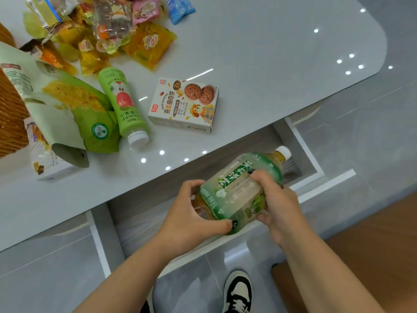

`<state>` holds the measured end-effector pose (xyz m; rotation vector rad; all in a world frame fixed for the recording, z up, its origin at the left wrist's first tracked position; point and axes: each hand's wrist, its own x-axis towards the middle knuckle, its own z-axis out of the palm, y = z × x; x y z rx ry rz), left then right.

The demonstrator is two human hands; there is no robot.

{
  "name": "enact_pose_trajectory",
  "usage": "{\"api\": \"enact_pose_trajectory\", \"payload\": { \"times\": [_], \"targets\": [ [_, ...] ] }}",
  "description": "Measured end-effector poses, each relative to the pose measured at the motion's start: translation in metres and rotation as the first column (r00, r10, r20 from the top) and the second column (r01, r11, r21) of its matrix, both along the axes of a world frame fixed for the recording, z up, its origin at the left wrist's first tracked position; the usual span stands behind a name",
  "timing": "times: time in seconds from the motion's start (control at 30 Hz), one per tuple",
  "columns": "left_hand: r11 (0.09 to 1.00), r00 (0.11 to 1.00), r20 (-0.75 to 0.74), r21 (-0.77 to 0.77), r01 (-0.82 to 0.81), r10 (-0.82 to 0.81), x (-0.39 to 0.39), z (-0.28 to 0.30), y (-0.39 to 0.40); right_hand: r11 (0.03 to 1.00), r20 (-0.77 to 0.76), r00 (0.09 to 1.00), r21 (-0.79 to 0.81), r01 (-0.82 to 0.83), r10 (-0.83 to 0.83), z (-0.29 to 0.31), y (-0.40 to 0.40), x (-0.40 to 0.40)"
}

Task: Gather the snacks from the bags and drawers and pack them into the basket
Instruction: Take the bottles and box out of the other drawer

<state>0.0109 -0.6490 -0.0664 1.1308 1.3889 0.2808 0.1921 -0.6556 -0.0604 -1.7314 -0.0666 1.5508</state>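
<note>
Basket (9,109) is waiting far left, beside the snack pile. Your left hand (191,213) is cupping the tea bottle's (239,190) base, your right hand (277,199) is gripping its body over the open drawer (144,222). Keep supporting underneath while lifting clear.

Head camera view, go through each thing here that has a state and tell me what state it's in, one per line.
Drawer: pulled open.
Tea bottle: capped, tilted, held over the drawer.
Left hand: gripping the bottle's base end.
Right hand: gripping the bottle's label.
Juice bottle: capped, lying on its side on the table.
Cookie box: closed, lying flat.
Green pouch: lying down, against the basket.
</note>
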Motion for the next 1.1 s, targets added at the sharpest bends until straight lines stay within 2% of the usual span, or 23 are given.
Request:
{"api": "enact_pose_trajectory", "payload": {
  "times": [0.1,0.17,0.27,0.3,0.37,0.43,0.47,0.53,0.6,0.7,0.8,0.9,1.1],
  "targets": [
    [0.971,0.981,-0.037,0.139,0.196,-0.193,0.006,0.012,0.023,0.989,0.076,0.989,0.082,0.122,-0.128,0.013,0.002,0.011],
    [0.927,0.96,-0.099,0.251,0.278,-0.261,0.005,0.016,0.045,0.976,0.151,0.973,0.161,0.148,-0.173,0.022,0.009,0.018],
    [0.769,0.914,-0.325,0.51,0.386,-0.243,-0.009,0.005,0.074,0.958,0.278,0.949,0.278,0.067,-0.147,0.038,0.026,0.028],
    [0.712,0.891,-0.385,0.554,0.432,-0.24,-0.016,-0.003,0.082,0.949,0.329,0.936,0.314,0.012,-0.121,0.044,0.034,0.032],
    [0.609,0.808,-0.506,0.55,0.571,-0.301,-0.029,-0.022,0.091,0.92,0.447,0.892,0.372,-0.125,-0.059,0.055,0.051,0.038],
    [0.458,0.677,-0.622,0.506,0.731,-0.393,-0.038,-0.042,0.096,0.88,0.534,0.845,0.414,-0.232,-0.029,0.06,0.072,0.04],
    [0.387,0.62,-0.661,0.486,0.783,-0.424,-0.041,-0.05,0.099,0.866,0.561,0.827,0.429,-0.258,-0.032,0.06,0.083,0.038],
    [0.301,0.572,-0.69,0.486,0.82,-0.443,-0.044,-0.058,0.106,0.849,0.603,0.795,0.453,-0.272,-0.067,0.056,0.102,0.032],
    [0.286,0.588,-0.693,0.514,0.809,-0.417,-0.041,-0.06,0.112,0.842,0.63,0.768,0.472,-0.261,-0.115,0.048,0.12,0.023],
    [0.331,0.633,-0.676,0.54,0.774,-0.377,-0.039,-0.064,0.116,0.831,0.637,0.747,0.51,-0.222,-0.191,0.035,0.142,0.006],
    [0.347,0.67,-0.656,0.574,0.742,-0.347,-0.037,-0.067,0.115,0.816,0.689,0.709,0.491,-0.304,-0.151,0.026,0.162,-0.016],
    [0.387,0.71,-0.635,0.599,0.701,-0.304,-0.039,-0.068,0.116,0.806,0.688,0.716,0.489,-0.334,-0.12,0.02,0.184,-0.033],
    [0.358,0.643,-0.698,0.54,0.762,-0.316,-0.041,-0.072,0.121,0.807,0.74,0.671,0.367,-0.464,0.05,0.022,0.241,-0.04]
  ]
}}
